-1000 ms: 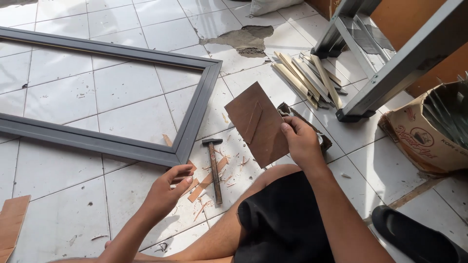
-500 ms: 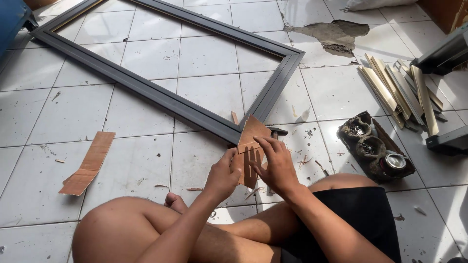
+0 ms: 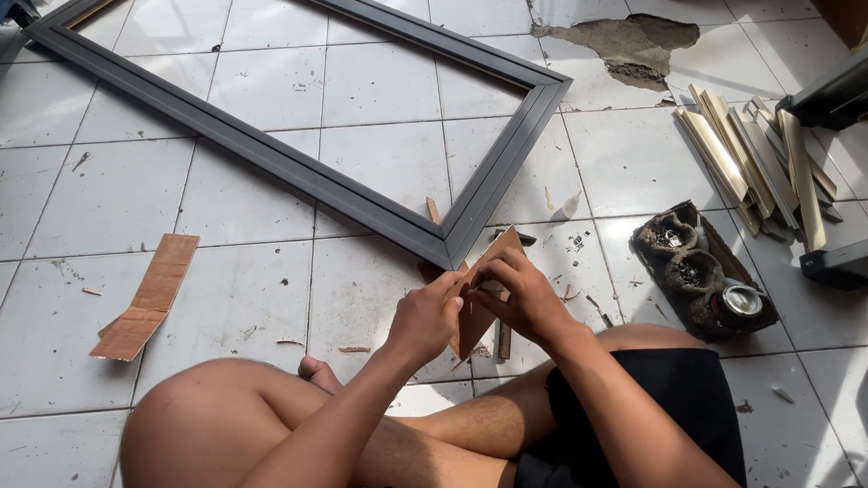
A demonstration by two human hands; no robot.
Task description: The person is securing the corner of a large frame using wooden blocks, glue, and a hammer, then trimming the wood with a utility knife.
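Note:
I sit cross-legged on a white tiled floor. Both hands hold one brown cardboard piece upright in front of my knees. My left hand pinches its left edge and my right hand grips its right side and top. Just beyond the cardboard lies the near corner of a large dark grey metal frame. A hammer handle shows on the floor under my hands, mostly hidden.
A folded cardboard strip lies on the floor at left. A small tray with little pouches and a tin stands at right. Beyond it lie several pale metal profile offcuts. A broken tile patch is at the top. Small scraps litter the tiles.
My left hand left the floor scraps and joined the right on the cardboard. My view swung left and closer; the hands shifted slightly on the piece in the last half second.

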